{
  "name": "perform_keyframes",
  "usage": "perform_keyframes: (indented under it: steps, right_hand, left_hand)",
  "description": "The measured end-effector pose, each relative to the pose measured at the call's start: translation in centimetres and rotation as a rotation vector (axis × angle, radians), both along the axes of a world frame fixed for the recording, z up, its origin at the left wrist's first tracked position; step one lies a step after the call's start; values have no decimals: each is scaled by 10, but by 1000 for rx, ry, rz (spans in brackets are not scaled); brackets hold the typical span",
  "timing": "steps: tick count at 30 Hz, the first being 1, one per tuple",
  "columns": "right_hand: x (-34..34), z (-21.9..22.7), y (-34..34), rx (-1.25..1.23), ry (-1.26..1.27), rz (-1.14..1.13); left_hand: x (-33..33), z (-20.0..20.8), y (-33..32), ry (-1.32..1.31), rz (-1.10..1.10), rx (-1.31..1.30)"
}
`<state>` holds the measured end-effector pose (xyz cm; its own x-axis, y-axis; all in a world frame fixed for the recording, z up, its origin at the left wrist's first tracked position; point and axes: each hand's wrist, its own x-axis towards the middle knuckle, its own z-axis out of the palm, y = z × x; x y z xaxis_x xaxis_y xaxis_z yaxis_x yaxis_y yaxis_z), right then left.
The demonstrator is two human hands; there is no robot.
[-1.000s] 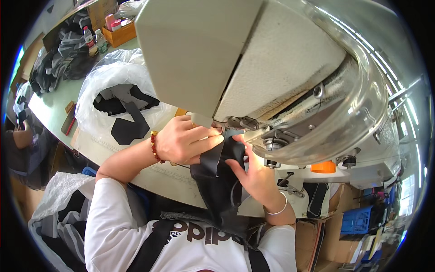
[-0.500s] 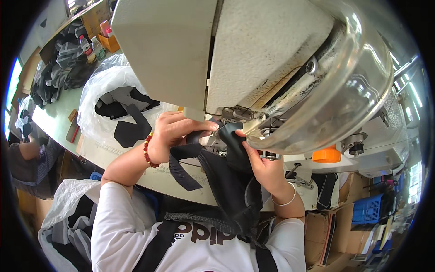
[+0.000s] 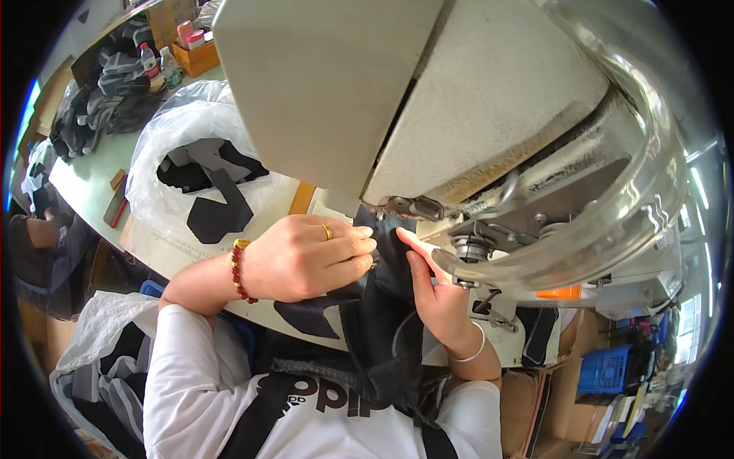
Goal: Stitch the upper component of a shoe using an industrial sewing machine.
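Note:
A black fabric piece (image 3: 382, 314) runs from under the head of a sewing machine (image 3: 329, 92) down to my lap. My left hand (image 3: 306, 256) is closed in a pinch on its left edge, just in front of the stitching area. On the right edge lies my right hand (image 3: 443, 302), with index finger and thumb stretched along the cloth; its other fingers are mostly hidden, and it appears to grip the fabric. Below my left hand hangs a black cloth flap (image 3: 310, 317). The machine's head hides the needle.
A clear curved tube (image 3: 566, 264) arches over the right side. Left of the machine stands a white plastic bag (image 3: 153, 180) with black and grey cloth pieces. Bottles (image 3: 170, 67) and piled garments (image 3: 107, 96) lie farther left. A blue crate (image 3: 604, 371) sits at lower right.
My left hand has turned over and come down and right, its knuckles now facing up. The fabric lies straighter under the machine, and the hanging flap is lower. The whole view has shifted slightly.

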<state>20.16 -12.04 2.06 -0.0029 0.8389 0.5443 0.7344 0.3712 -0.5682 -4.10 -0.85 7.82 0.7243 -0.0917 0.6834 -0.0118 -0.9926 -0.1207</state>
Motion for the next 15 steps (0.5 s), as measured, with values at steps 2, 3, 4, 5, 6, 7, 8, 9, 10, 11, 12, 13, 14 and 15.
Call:
perform_keyframes:
  steps: [2,3,4,5,6,7,8,9,10,11,12,13,14,15]
  right_hand:
    - [0,-3,0,-12,20,-16]
    - [1,-4,0,-20,33,-9]
    - [2,-7,0,-29,47,-3]
    - [5,-8,0,-14,71,46]
    - [6,-12,3,-19,113,74]
    - [8,-15,5,-24,156,102]
    - [8,-21,8,-28,199,129]
    - [14,-23,8,-96,120,93]
    - [17,-27,7,-127,67,71]
    - [20,-31,6,-133,41,74]
    - [23,-35,4,-258,56,45]
    - [29,-37,5,-299,48,71]
    - [34,-40,4,-320,26,111]
    - [38,-43,3,-335,-48,105]
  left_hand:
    - [1,1,0,-21,5,-30]
    - [2,2,0,-29,5,-37]
    - [2,3,0,-42,14,-93]
    - [3,3,-1,-61,8,-89]
    - [3,4,-1,-47,19,-9]
    - [4,4,-3,-47,35,3]
    - [5,3,-5,-46,50,13]
    - [6,2,-6,-46,65,24]
    - [6,0,-7,-46,81,33]
    - [7,-2,-7,-30,103,24]
    - [8,-5,-5,-70,71,-7]
    - [11,-10,-3,-93,47,-56]
    - [13,-14,0,-119,23,-116]
    - [15,-18,1,-121,39,-74]
